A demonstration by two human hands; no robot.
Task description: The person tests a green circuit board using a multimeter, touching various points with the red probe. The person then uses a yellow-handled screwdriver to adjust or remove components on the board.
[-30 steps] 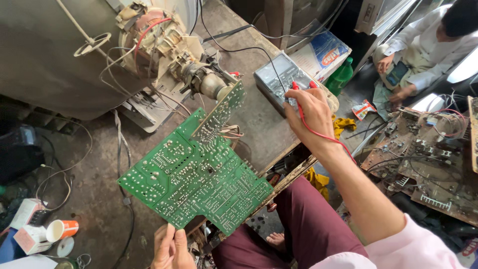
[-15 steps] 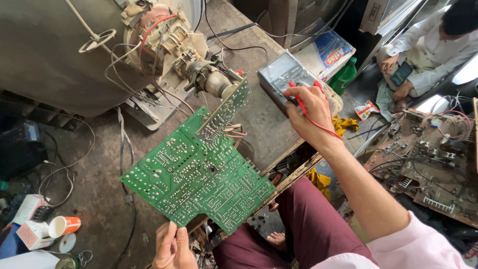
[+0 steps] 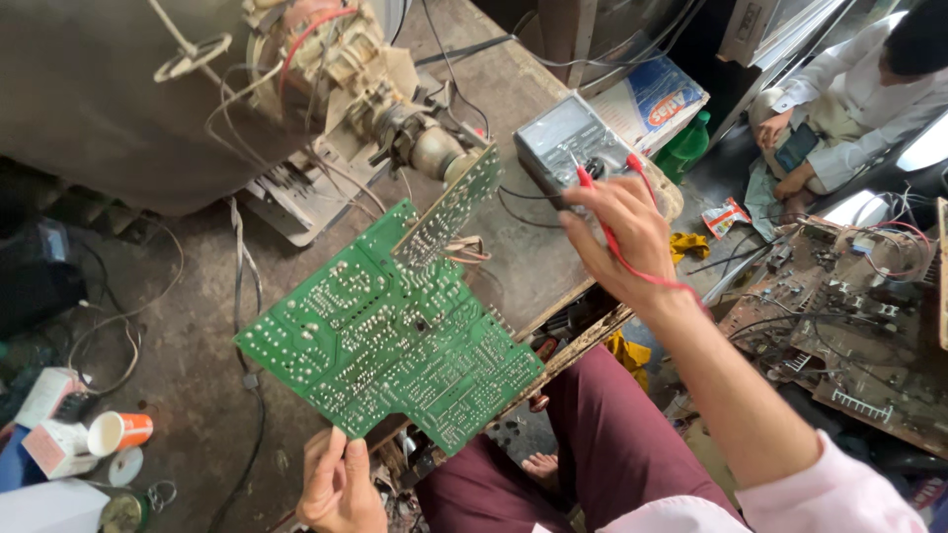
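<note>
Left grip under green circuit board; right grip around red probes.

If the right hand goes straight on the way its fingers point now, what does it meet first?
Probably the grey multimeter: the right hand, holding the red probes, already reaches its near edge. Depth is uncertain from above.

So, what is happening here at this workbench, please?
A seated person holds a large green circuit board by its lower edge with the left hand, solder side up. The right hand grips red test probes and reaches to a grey multimeter on the bench. A picture tube with its wiring lies behind the board. Another person sits further off, holding a phone.
</note>
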